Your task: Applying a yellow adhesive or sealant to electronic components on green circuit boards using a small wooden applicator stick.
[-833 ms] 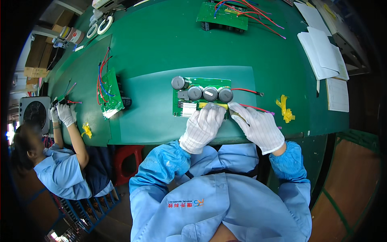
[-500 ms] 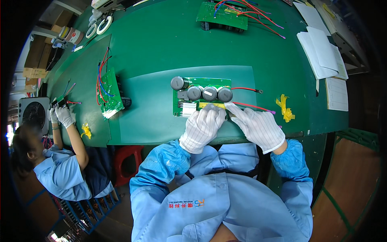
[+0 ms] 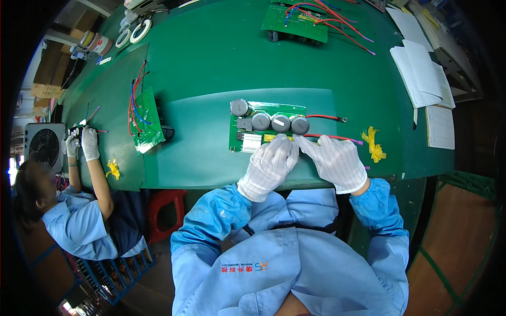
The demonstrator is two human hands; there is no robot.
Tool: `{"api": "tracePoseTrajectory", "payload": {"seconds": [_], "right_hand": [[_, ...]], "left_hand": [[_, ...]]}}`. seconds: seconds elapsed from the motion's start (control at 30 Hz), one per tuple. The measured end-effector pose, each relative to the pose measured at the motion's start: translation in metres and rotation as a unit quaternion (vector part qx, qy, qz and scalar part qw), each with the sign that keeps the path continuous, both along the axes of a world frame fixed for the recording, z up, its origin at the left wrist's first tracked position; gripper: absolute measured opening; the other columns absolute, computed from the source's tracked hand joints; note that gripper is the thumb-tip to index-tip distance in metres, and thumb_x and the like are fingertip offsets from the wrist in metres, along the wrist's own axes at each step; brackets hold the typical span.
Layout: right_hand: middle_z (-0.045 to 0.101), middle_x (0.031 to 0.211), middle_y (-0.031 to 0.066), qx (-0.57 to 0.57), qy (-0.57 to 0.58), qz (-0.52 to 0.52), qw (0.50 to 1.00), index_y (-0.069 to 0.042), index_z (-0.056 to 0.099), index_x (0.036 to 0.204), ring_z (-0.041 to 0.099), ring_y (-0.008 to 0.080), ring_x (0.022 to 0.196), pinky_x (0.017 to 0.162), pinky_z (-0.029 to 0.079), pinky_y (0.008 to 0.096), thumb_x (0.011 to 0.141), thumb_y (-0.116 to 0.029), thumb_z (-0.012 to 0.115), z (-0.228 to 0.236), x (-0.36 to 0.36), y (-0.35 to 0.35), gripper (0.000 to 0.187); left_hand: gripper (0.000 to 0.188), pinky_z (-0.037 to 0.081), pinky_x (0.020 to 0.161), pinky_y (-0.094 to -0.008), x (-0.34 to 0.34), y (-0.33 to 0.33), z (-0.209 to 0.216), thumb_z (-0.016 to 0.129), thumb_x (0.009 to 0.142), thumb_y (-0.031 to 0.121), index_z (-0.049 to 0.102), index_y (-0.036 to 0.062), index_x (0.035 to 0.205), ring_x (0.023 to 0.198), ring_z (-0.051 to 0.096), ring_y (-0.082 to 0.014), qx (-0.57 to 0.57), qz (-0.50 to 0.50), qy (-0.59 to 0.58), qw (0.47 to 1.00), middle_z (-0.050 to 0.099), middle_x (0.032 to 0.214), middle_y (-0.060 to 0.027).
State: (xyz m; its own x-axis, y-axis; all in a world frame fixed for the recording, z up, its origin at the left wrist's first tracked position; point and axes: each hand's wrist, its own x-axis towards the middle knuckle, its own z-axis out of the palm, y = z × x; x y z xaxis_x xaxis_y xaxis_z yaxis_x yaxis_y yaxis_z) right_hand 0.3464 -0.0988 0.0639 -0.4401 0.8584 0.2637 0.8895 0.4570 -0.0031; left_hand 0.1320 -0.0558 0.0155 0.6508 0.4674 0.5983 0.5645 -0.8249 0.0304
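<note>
A green circuit board (image 3: pixel 236 143) lies on the mat in front of me. It carries several round dark capacitors (image 3: pixel 280 124), a pale finned block (image 3: pixel 251 142) and a yellow-taped part (image 3: pixel 271 137) along its near side. Red wires (image 3: pixel 337 138) run off its right end. My gloved left hand (image 3: pixel 269 166) is closed, fingertips pressed together over the near edge beside the yellow-taped part. From the right, my gloved right hand (image 3: pixel 338 162) meets it there, index finger reaching toward the left fingertips and the others bent. Whatever is between the fingers is hidden.
Crumpled yellow tape (image 3: pixel 374 145) lies to the right. Another wired board (image 3: pixel 294 23) is at the back and one more (image 3: pixel 148 121) to the left. Papers (image 3: pixel 419 73) lie at the far right. At the left, a co-worker's gloved hands (image 3: pixel 84 145) handle a small part near a fan (image 3: pixel 45 147).
My hands have shifted slightly at the board's near edge, with the fingertips closer together. The whole view has moved a little. The co-worker's hands have changed position on their part.
</note>
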Motion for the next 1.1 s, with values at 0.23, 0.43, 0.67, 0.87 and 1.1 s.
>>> {"api": "tracePoseTrajectory", "payload": {"seconds": [0.23, 0.43, 0.67, 0.87, 1.1], "right_hand": [[0.045, 0.067, 0.0019, 0.091, 0.118, -0.047, 0.988, -0.019, 0.066, 0.137, 0.048, 0.0172, 0.052, 0.046, 0.040, 0.0349, 0.083, -0.008, 0.068, 0.055, 0.004, 0.005, 0.056], [0.070, 0.085, 0.0097, 0.035, -0.036, -0.368, 0.928, -0.020, 0.062, 0.138, 0.065, 0.0294, 0.063, 0.059, 0.056, 0.0374, 0.099, -0.014, 0.061, 0.053, 0.073, -0.044, 0.039], [0.071, 0.096, 0.0263, -0.192, 0.119, -0.479, 0.848, -0.023, 0.048, 0.151, 0.068, 0.0460, 0.080, 0.072, 0.055, 0.0509, 0.109, -0.032, 0.044, 0.036, 0.100, -0.074, 0.044], [0.071, 0.109, 0.0078, -0.078, 0.474, -0.375, 0.793, -0.003, 0.053, 0.147, 0.058, 0.0109, 0.066, 0.064, 0.050, 0.0284, 0.107, -0.037, 0.054, 0.067, 0.033, -0.031, 0.053], [0.068, 0.118, 0.0165, -0.231, 0.368, -0.184, 0.882, 0.004, 0.060, 0.126, 0.071, 0.0210, 0.062, 0.068, 0.057, 0.0329, 0.094, -0.004, 0.059, 0.034, -0.014, 0.013, 0.033]], "left_hand": [[0.047, 0.054, 0.084, -0.0372, -0.001, -0.003, -0.004, 0.079, 0.079, 0.015, 0.067, 0.0104, 0.124, 0.099, 0.065, -0.0225, 0.037, 0.000, 0.015, 0.999, 0.060, 0.112, -0.0068], [0.048, 0.054, 0.091, -0.0424, -0.009, -0.004, 0.018, 0.084, 0.077, 0.020, 0.069, 0.0084, 0.121, 0.102, 0.067, -0.0294, -0.054, -0.088, -0.121, 0.987, 0.068, 0.108, -0.0121], [0.048, 0.046, 0.107, -0.0401, -0.044, 0.047, 0.047, 0.073, 0.093, 0.013, 0.057, -0.0021, 0.136, 0.123, 0.060, -0.0297, -0.196, 0.148, -0.359, 0.900, 0.061, 0.133, -0.0177], [0.054, 0.043, 0.113, -0.0356, -0.079, 0.066, 0.031, 0.057, 0.105, 0.034, 0.051, -0.0051, 0.143, 0.132, 0.056, -0.0254, -0.565, 0.060, -0.513, 0.643, 0.059, 0.140, -0.0170], [0.053, 0.038, 0.118, -0.0417, -0.082, 0.073, 0.025, 0.052, 0.105, 0.019, 0.041, -0.0090, 0.148, 0.140, 0.047, -0.0316, -0.656, -0.055, -0.608, 0.443, 0.048, 0.150, -0.0240]]}}
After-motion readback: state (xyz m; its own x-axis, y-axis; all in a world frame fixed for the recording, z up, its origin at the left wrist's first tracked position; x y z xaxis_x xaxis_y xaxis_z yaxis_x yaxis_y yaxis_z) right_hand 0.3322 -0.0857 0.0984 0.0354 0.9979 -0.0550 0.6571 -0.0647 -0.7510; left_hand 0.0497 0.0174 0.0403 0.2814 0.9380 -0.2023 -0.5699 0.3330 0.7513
